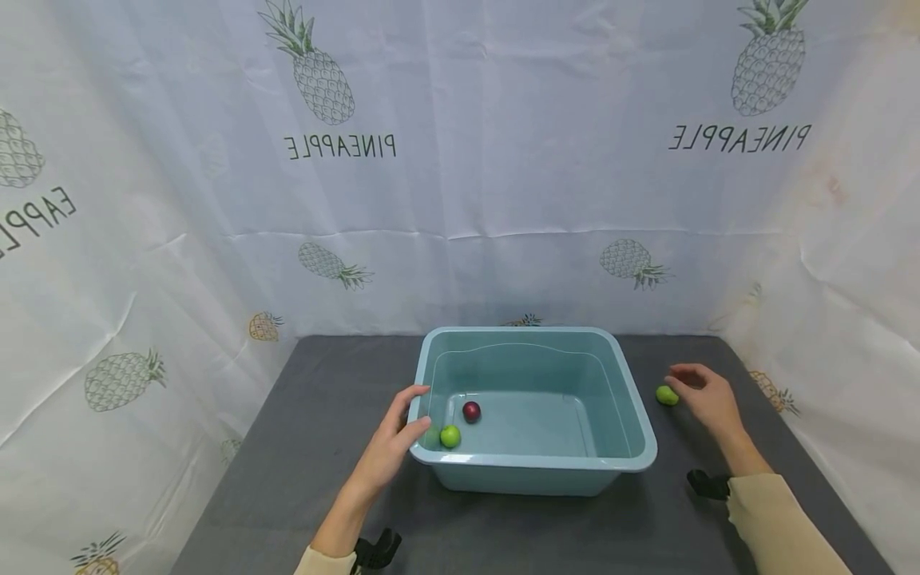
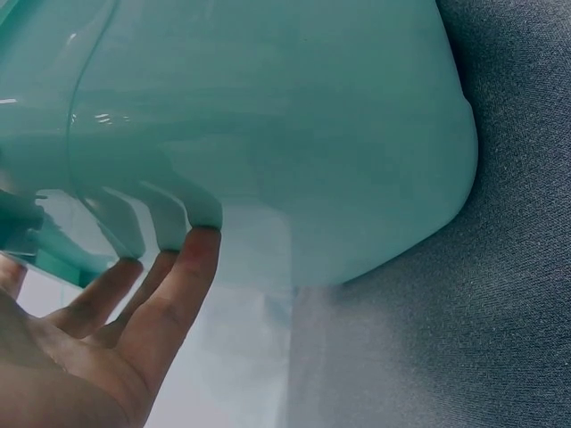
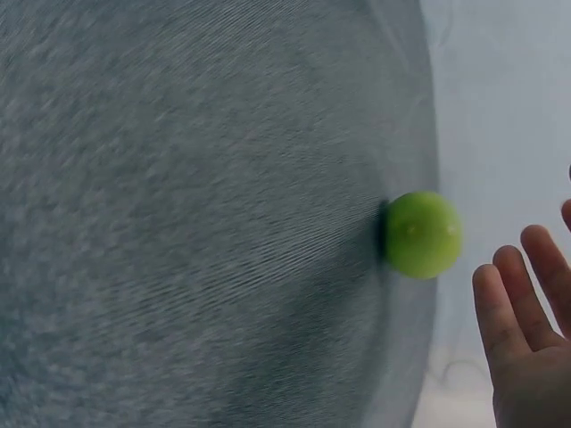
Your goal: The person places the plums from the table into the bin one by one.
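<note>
A pale blue-green plastic basin (image 1: 532,475) stands on the dark grey tabletop. My left hand (image 1: 388,443) grips its left rim, thumb over the edge; in the left wrist view several fingertips (image 2: 203,245) press the outer wall. Inside the basin, near its left end, lie a dark red round fruit (image 1: 471,412) and a green round fruit (image 1: 450,436). Another green round fruit (image 1: 667,395) rests on the table right of the basin. Just beside and above it hovers my right hand (image 1: 707,399), fingers (image 3: 500,312) loosely extended, apart from the fruit in the right wrist view.
A dark grey cloth (image 1: 302,447) covers the table. White curtains (image 1: 489,176) printed with pineapples hang behind it and along both sides. A dark wrist mount (image 1: 377,549) sits on the left wrist and another mount (image 1: 707,485) on the right.
</note>
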Available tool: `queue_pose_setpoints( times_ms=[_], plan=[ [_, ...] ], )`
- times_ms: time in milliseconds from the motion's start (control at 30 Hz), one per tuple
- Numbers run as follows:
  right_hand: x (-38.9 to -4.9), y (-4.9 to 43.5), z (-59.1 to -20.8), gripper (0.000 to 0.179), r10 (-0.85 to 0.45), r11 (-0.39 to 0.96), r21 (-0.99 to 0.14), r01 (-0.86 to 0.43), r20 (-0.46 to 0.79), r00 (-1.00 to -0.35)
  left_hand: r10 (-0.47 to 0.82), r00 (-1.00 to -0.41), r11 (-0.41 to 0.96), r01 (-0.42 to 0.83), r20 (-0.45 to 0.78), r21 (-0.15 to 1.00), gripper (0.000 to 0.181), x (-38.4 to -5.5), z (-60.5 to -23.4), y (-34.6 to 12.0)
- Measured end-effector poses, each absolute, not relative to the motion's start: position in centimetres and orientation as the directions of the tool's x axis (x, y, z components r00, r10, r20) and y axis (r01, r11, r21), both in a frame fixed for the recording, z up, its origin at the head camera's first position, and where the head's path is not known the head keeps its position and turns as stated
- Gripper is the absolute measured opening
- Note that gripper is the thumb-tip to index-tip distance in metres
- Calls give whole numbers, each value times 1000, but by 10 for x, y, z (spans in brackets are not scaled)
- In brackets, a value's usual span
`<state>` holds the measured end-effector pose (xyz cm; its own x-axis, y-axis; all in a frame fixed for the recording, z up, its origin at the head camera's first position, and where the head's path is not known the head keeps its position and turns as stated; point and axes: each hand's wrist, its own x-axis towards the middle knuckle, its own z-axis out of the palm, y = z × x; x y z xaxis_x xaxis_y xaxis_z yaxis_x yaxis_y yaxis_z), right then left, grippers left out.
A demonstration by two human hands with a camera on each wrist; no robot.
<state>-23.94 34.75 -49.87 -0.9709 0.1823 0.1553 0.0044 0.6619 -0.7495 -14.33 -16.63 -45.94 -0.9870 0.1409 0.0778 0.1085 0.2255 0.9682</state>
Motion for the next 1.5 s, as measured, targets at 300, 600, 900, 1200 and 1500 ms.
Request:
queue_pose_setpoints(
  times_ms=[300, 600, 900, 1200, 1500],
  plan=[
    [-239, 353, -516, 44, 233, 645, -759, 86, 88, -969, 143, -987, 229, 111, 79, 967, 44, -143, -459, -166],
    [-241, 358, -530, 54, 257, 637, -750, 175, -7, -966, 144, -986, 231, 111, 79, 967, 43, -143, -459, -164],
    [-246, 357, -531, 52, 230, 665, -728, 164, -9, -973, 139, -987, 229, 106, 75, 968, 44, -144, -459, -165],
    [-245, 356, -531, 48, 228, 673, -728, 129, 38, -973, 141, -987, 230, 106, 74, 967, 44, -144, -459, -166],
    [-241, 351, -526, 47, 208, 646, -761, 61, 98, -973, 144, -986, 229, 112, 80, 967, 44, -144, -459, -166]
  ],
)
